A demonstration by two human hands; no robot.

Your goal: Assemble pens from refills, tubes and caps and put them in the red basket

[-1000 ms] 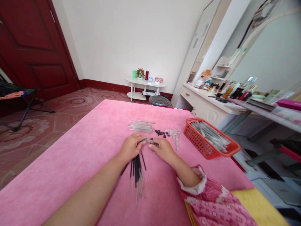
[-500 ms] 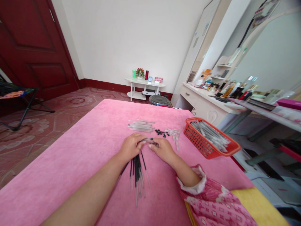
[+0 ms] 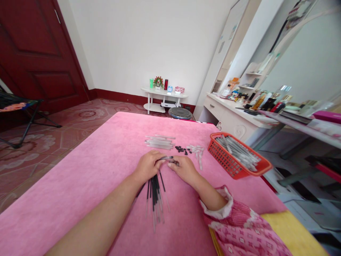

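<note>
Between my fingertips lies a slim pen, clear with a dark end, held level over the pink cloth. My left hand is closed around its left part. At the right end, my right hand pinches it; whatever small piece those fingers cover is hidden. Black-inked pen refills fan out on the cloth below my left hand. Just beyond the hands are a row of clear pen barrels, several small black plugs and a pile of clear caps.
An orange-red basket full of clear pens stands at the right of the pink-covered table. Yellow cloth lies at the near right corner. Beyond are a cluttered dressing table and a low white stand.
</note>
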